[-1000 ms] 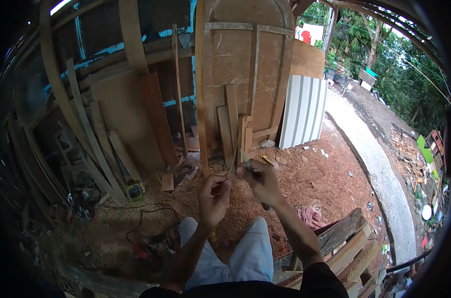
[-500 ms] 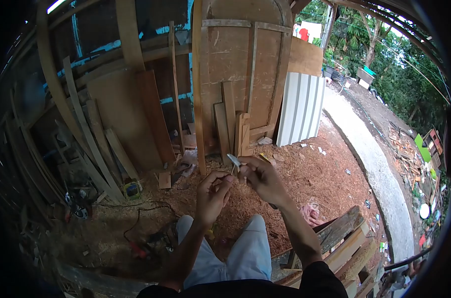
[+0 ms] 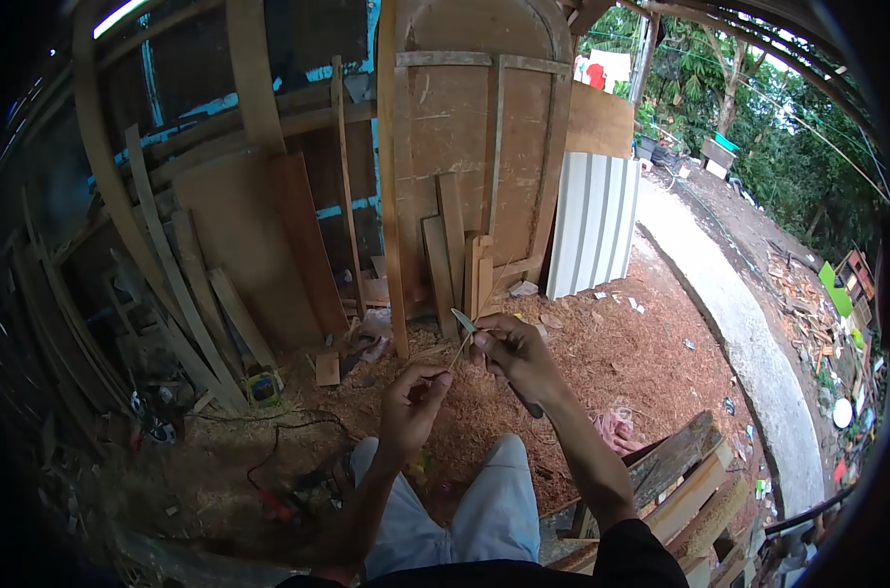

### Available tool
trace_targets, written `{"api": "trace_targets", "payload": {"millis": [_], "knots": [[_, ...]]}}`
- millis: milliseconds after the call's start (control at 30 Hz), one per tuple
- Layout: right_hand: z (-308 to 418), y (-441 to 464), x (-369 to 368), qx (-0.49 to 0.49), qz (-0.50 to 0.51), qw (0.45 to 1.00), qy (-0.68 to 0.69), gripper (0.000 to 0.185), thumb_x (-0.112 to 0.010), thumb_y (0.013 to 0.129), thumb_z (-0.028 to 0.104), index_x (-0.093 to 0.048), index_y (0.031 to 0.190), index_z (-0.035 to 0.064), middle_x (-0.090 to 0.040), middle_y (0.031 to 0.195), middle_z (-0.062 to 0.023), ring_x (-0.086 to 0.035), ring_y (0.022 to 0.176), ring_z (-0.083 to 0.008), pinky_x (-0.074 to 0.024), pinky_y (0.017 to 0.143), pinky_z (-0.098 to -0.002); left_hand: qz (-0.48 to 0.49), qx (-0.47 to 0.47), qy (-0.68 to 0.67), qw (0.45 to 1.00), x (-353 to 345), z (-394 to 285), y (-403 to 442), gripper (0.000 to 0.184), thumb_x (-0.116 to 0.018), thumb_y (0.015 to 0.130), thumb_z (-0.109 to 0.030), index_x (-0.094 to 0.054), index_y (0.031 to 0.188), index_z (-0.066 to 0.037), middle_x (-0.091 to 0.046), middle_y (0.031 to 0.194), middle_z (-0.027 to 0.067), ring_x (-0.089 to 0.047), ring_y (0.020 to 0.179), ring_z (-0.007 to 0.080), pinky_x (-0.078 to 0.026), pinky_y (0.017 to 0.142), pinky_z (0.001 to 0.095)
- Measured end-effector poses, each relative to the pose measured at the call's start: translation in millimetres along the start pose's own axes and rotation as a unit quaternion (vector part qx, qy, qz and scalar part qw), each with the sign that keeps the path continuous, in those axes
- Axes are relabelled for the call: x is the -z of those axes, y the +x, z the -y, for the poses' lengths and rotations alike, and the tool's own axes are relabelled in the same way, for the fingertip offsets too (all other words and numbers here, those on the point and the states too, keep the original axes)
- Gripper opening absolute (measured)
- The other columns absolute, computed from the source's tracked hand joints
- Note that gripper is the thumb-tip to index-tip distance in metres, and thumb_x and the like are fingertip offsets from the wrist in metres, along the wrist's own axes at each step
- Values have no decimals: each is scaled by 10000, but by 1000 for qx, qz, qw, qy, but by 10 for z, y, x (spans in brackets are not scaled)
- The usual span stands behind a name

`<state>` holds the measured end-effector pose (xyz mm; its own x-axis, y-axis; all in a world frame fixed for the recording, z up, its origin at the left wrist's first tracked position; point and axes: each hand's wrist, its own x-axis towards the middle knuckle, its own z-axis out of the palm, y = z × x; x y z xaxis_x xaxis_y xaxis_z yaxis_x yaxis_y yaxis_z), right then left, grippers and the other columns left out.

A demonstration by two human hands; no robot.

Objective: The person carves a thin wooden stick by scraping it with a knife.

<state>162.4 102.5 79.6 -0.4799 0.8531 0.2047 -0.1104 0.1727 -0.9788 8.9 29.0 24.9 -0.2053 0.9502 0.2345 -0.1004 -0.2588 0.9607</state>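
My left hand (image 3: pixel 412 407) pinches the lower end of a thin light stick (image 3: pixel 459 353), which slants up toward the other hand. A knife is held in my right hand (image 3: pixel 515 355); its pale blade (image 3: pixel 463 320) points up and left beside the top of the stick, and its dark handle end (image 3: pixel 526 402) sticks out below the palm. Both hands are in front of my knees, a short gap apart. Whether the blade touches the stick is too small to tell.
Wood shavings (image 3: pixel 601 343) cover the ground. Boards (image 3: pixel 450 245) lean on a wooden panel (image 3: pixel 455 118), beside a corrugated sheet (image 3: pixel 594 225). Stacked timber (image 3: pixel 685 490) lies at my right. A red tool (image 3: pixel 276 505) with a cord is low left. A concrete path (image 3: pixel 748 372) runs at the right.
My left hand has moved slightly down and left, away from my right hand, and more of the stick shows between them. The blade has tilted further up and left since the earliest frame.
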Motion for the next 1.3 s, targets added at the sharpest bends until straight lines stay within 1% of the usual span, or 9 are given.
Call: {"api": "trace_targets", "payload": {"millis": [33, 100, 500, 567, 667, 1000, 1133, 1200, 1300], "knots": [[-2, -10, -27, -25, 10, 1000, -6, 175, -535, 919, 156, -553, 1035, 26, -580, 686, -25, -430, 527, -35, -325, 456, -189, 2, 1, 0, 1000, 3, 10, 13, 93, -593, 878, -98, -594, 942, -31, -526, 688, -17, -417, 533, 18, -341, 455, 188], [-42, -35, -99, -51, 20, 998, -14, 168, -536, 919, 156, -558, 1020, 24, -581, 687, -26, -425, 521, -34, -324, 456, -187, -48, -153, 145, 976, -11, 21, 42, 77, -611, 857, -73, -603, 917, -25, -525, 694, -2, -419, 548, 32, -339, 472, 203], [-109, -9, 64, -81, 17, 996, -32, 150, -548, 914, 181, -585, 894, 37, -583, 689, -18, -429, 490, -39, -323, 433, -185, -29, -232, 246, 941, 11, -38, -98, 61, -609, 824, -17, -593, 881, -1, -504, 688, 70, -481, 530, 128, -370, 480, 247], [-151, 97, 154, -30, -116, 992, -37, 174, -554, 910, 202, -594, 876, 36, -564, 678, -8, -405, 472, -33, -302, 417, -182, -24, -207, 234, 950, 21, -23, -142, 57, -609, 825, -21, -595, 876, 0, -508, 689, 67, -482, 534, 121, -372, 483, 244], [-197, 235, 482, -38, -95, 993, 56, 207, -546, 917, 220, -607, 894, 24, -551, 683, 13, -396, 473, -26, -289, 403, -183, -16, -159, 211, 964, 57, 78, -223, 57, -612, 825, -33, -600, 869, 1, -518, 695, 59, -483, 545, 103, -376, 491, 237], [-139, 42, -87, -56, -45, 997, 40, 139, -533, 921, 173, -528, 990, 52, -537, 695, -19, -372, 469, -35, -285, 414, -182, -10, -17, 41, 999, 84, 134, 47, 84, -625, 846, -83, -612, 880, -8, -511, 720, -33, -441, 583, 17, -353, 503, 199], [-93, -30, -194, -87, 16, 994, 68, 120, -546, 913, 162, -546, 941, 45, -546, 664, -11, -379, 476, -31, -281, 426, -176, 14, -37, 11, 999, 127, 34, 181, 87, -615, 854, -78, -609, 895, -1, -503, 710, -32, -422, 574, 13, -342, 508, 193], [-19, 24, -95, -95, 37, 994, 34, 140, -556, 909, 176, -562, 874, 41, -555, 660, -11, -384, 477, -31, -284, 423, -178, -16, -137, 92, 986, 67, 60, 113, 80, -600, 865, -70, -602, 890, 5, -494, 701, -32, -407, 567, 9, -329, 510, 185], [-6, 85, -40, -96, 55, 994, 9, 155, -562, 906, 181, -584, 872, 31, -571, 671, -20, -395, 476, -34, -295, 422, -184, -28, -115, 86, 989, -5, -44, -12, 80, -593, 871, -71, -598, 876, 9, -492, 699, -27, -399, 563, 11, -317, 509, 185]]}}
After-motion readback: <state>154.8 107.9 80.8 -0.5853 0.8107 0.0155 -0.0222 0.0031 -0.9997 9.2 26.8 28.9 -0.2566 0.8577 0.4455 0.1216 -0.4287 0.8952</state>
